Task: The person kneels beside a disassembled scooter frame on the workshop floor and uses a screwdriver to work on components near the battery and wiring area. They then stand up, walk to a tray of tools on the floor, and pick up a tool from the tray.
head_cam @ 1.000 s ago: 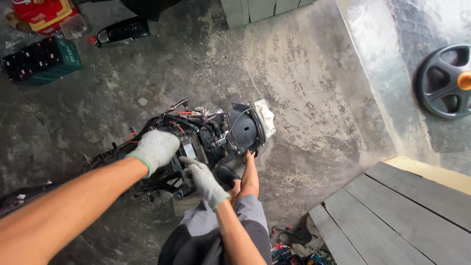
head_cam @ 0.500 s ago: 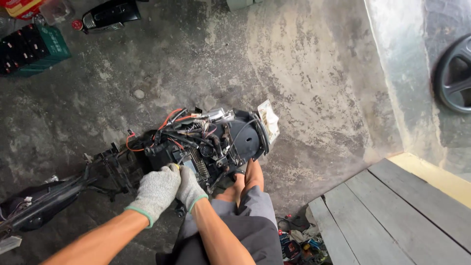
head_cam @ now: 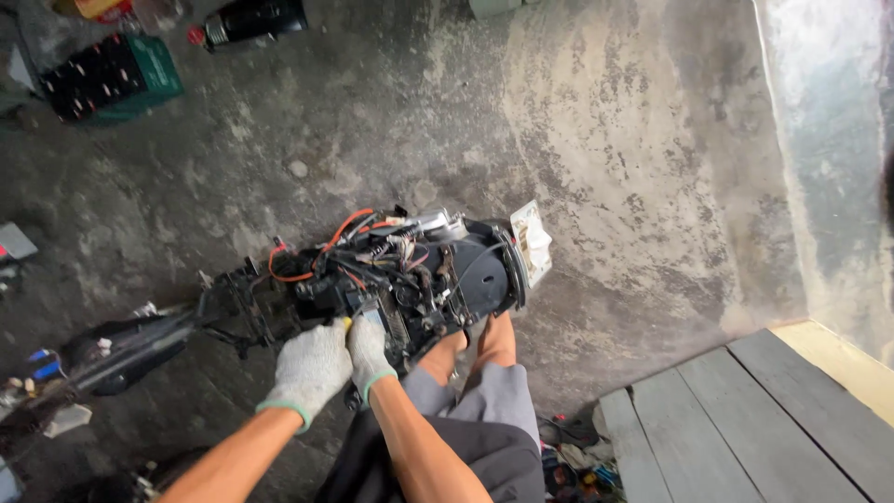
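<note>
Both gloved hands, left (head_cam: 309, 370) and right (head_cam: 369, 346), clamp the near edge of the stripped black engine assembly with orange wires (head_cam: 410, 275), lying on the stained concrete floor (head_cam: 605, 140). Looks mid-reposition; next move needs firm grip, wires clear.

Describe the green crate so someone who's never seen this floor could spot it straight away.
Start at the stripped motor assembly lying on the concrete floor, then look to the far upper left corner. The green crate sits there, beside a black cylinder, the only green box, its top dark.
</note>
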